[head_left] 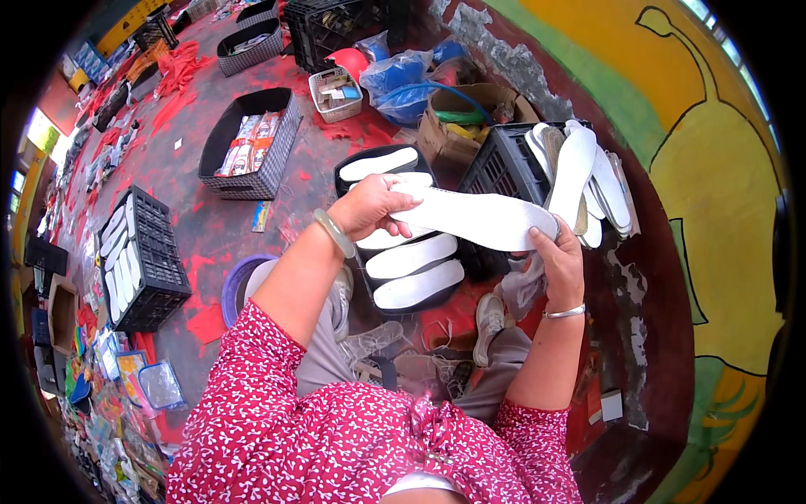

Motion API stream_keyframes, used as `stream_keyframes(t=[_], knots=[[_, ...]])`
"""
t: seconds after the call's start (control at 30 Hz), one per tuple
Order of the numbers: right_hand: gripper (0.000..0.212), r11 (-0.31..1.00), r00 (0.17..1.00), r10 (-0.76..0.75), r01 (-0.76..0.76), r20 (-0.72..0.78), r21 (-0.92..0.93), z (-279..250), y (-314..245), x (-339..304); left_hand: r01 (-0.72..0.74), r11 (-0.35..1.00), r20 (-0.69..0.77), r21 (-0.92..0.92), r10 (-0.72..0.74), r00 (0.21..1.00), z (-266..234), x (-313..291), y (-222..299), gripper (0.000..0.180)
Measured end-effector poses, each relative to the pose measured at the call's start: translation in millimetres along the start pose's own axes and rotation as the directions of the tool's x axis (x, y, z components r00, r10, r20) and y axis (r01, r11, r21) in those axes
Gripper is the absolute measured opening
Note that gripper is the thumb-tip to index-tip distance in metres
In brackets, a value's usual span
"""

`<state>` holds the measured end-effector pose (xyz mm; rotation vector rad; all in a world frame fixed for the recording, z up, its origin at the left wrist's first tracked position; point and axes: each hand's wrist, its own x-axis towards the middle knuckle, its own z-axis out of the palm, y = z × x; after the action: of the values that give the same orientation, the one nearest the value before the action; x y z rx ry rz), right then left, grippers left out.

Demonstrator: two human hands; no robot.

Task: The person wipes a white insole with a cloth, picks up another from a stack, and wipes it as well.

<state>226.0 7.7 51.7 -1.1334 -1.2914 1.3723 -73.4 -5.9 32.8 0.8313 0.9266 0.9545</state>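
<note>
A long white shoe insole [470, 216] is stretched between my two hands. My left hand [375, 207] pinches one end of it, thumb on top. At the other end, my right hand [556, 256] grips the rounded edge between thumb and fingers. Below the held insole stands a black bin [362, 160] with several white insoles [417, 284] laid crosswise in it; my hands and the held insole hide part of them. To the right, another stack of white insoles [576, 168], some with tan undersides, rests on a black plastic crate [501, 161].
At left is a black crate of insoles [159, 281]. A woven basket with packets [284, 143], a small white basket [337, 107] and a cardboard box [437, 133] stand farther off. A purple basin [232, 294] is by my left leg. A painted wall [722, 244] bounds the right side.
</note>
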Motion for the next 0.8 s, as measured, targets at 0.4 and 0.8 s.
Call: stream_keyframes(t=[0.4, 0.8], knots=[[0.024, 0.989, 0.964, 0.142, -0.148, 0.224, 0.011, 20.7, 0.4, -10.2, -0.304, 0.951, -0.303, 0.058, 0.307, 0.902, -18.4, 11.9, -2.6, 0.021], [0.022, 0.674, 0.884, 0.364, -0.467, 0.293, 0.573, 96.8, 43.6, -23.3, -0.505, 0.719, -0.166, -0.478, 0.491, 0.855, 42.9, 19.4, -24.6, 0.042]])
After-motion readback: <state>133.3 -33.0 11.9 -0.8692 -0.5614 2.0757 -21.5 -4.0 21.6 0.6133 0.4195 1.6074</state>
